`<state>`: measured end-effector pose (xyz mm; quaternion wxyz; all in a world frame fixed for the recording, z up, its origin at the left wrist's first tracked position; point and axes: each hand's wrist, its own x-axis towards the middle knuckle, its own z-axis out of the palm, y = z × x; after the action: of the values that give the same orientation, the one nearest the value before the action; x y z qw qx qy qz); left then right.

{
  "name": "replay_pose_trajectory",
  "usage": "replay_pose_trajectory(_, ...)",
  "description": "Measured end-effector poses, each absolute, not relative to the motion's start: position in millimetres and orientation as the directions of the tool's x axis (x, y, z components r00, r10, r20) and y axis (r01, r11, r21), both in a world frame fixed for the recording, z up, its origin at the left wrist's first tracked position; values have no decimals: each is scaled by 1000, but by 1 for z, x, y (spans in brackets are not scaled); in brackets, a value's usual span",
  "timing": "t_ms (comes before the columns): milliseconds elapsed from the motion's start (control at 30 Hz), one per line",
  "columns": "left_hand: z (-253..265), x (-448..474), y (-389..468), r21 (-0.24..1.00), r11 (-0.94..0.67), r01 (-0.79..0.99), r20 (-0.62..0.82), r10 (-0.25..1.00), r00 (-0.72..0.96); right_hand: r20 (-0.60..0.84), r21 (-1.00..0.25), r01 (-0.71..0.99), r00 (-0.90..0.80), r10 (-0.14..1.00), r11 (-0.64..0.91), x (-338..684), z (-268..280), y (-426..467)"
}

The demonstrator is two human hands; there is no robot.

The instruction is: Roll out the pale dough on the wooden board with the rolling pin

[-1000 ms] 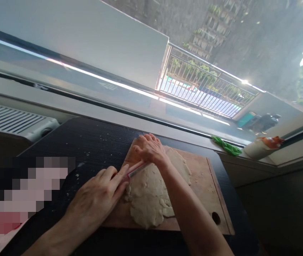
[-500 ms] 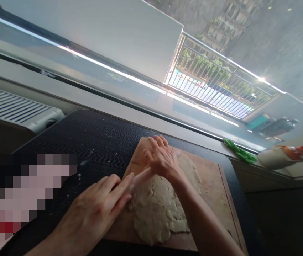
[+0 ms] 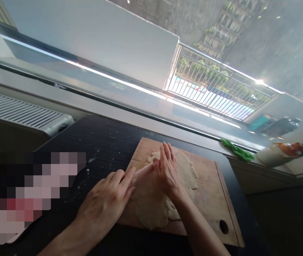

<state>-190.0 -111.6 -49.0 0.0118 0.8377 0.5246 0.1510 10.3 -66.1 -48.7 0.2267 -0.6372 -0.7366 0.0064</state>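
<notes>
A flattened sheet of pale dough [image 3: 151, 209] lies on a wooden cutting board [image 3: 207, 202], with a ragged outline and an uneven lower right edge. Across it rests a pinkish rolling pin [image 3: 144, 172], slanting up to the right. My left hand [image 3: 107, 192] is closed around the near left end of the pin. My right hand [image 3: 167, 169] presses on the pin farther along with its palm, its fingers stretched out and pointing away from me. Part of the pin and dough is hidden beneath that hand.
The board lies on a dark table [image 3: 108, 135] dusted with white flecks. Behind it runs a windowsill with a green cloth [image 3: 236, 151] and a pale container [image 3: 271, 155]. A white radiator [image 3: 25, 110] stands at the left. A pixelated patch covers the lower left.
My right hand has shifted along with the pin, and its fingers now point more upright. The dough's near surface looks smoother. The camera view has shifted slightly, showing the board's hole.
</notes>
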Motion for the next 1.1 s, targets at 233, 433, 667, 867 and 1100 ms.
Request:
replay_pose_trajectory(233, -53, -183, -116, 139, -438, 888, 254, 883, 395, 93, -254, 905, -329, 940, 342, 58, -46, -174)
replay_pose_trajectory(433, -58, -182, -112, 121, -421, 899, 256, 888, 382, 87, -264, 919, -278, 957, 291, 86, -47, -213)
replay_pose_trajectory(667, -59, -180, -115, 122, -428, 895, 291, 878, 380, 153, -342, 879, -296, 943, 332, 63, -65, -232)
replay_pose_trajectory(867, -62, -182, -115, 110, -443, 890, 304, 867, 394, 144, -589, 773, -188, 972, 237, 91, -45, -224)
replay_pose_trajectory(1100, -66, -183, -116, 96, -439, 893, 314, 865, 391, 173, -591, 786, -97, 980, 182, 115, -53, -224)
